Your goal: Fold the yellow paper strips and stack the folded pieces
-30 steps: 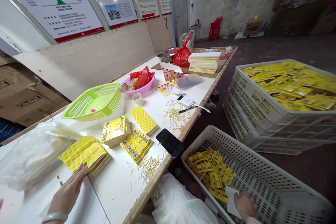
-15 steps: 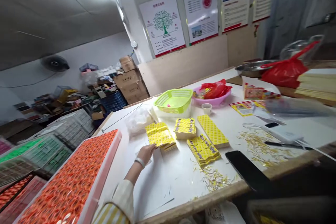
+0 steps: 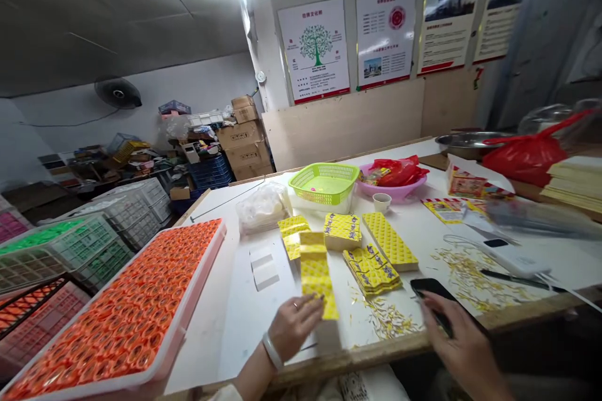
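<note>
Left hand (image 3: 294, 328) low at centre of the frame, fingers against the edge of a folded strip of yellow printed sachets (image 3: 317, 282), the strip lying on a white worktable (image 3: 226, 332); pinch or mere touch impossible to tell. Right hand (image 3: 463, 341) at lower right, fingers spread over a black smartphone (image 3: 430, 291), firm grip or light contact equally unclear.

Done so far, judging by the layout: several yellow sachet piles set out across the middle of the table, namely a squared stack (image 3: 342, 232), a fanned stack (image 3: 372, 270), a diamond-patterned stack (image 3: 390, 241), and a smaller loose pile (image 3: 292, 237) near two white paper slips (image 3: 263, 268).

Left lying about: pale trimmings (image 3: 475, 272) at right of the table. At lower left, a tray of orange sachets (image 3: 197, 263), full and beyond either hand's reach. Further back, a lime-green plastic basket (image 3: 324, 183) and a pink bowl (image 3: 392, 191) holding a red bag (image 3: 397, 172).
</note>
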The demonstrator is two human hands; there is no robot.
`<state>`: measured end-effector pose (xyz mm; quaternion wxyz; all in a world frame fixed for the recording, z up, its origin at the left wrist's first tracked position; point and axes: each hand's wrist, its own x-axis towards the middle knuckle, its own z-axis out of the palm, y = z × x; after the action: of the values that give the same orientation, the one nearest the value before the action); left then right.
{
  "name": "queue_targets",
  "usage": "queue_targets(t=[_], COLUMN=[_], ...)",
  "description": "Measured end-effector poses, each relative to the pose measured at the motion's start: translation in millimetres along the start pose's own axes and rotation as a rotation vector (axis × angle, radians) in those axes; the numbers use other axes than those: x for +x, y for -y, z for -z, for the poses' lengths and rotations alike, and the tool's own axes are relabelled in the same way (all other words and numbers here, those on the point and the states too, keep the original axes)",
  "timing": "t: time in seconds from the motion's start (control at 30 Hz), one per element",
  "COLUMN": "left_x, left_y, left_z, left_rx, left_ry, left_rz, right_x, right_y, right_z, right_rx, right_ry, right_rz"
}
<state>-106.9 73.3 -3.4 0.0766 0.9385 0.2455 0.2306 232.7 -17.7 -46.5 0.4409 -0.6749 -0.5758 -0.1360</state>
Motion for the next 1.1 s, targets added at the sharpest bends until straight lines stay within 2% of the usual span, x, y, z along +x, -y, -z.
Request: queue_targets(t=[0.07, 0.13, 0.23, 0.33, 0.4, 0.5, 0.63, 0.8, 0.97, 1.1], left_x=[-7, -10, -8, -1, 5, 11, 17, 41, 64, 56], left_y=[-23, -34, -30, -16, -8, -1, -1, -10, -25, -25], left_z=[-12, -21, -32, -45, -53, -61, -55, -46, -52, -53], left_rx=[-0.089, -0.153, -0.241, -0.364, -0.421, -0.452, -0.481, -0.603, -0.713, -0.73], left_ry=[0.11, 0.095, -0.123, -0.313, -0.34, -0.342, -0.392, -0.428, -0.423, -0.408], left_rz=[-0.019, 0.044, 0.321, 0.63, 0.741, 0.781, 0.74, 0.653, 0.588, 0.623], right_x=[25, 47, 62, 61, 59, 62, 72, 71, 75, 88], right_y=[17, 28, 30, 24, 22, 18, 11, 8, 8, 6], right_z=[-31, -64, -104, -122, -122, -115, -104, -97, -98, -104], right_rx=[-0.091, -0.289, -0.449, -0.451, -0.42, -0.345, -0.242, -0.191, -0.23, -0.264], right_ry=[0.095, 0.126, 0.158, 0.131, 0.114, 0.104, 0.059, 0.001, 0.08, 0.17], right_rz=[0.108, 0.089, 0.022, -0.015, -0.003, 0.059, 0.067, -0.04, -0.126, -0.23])
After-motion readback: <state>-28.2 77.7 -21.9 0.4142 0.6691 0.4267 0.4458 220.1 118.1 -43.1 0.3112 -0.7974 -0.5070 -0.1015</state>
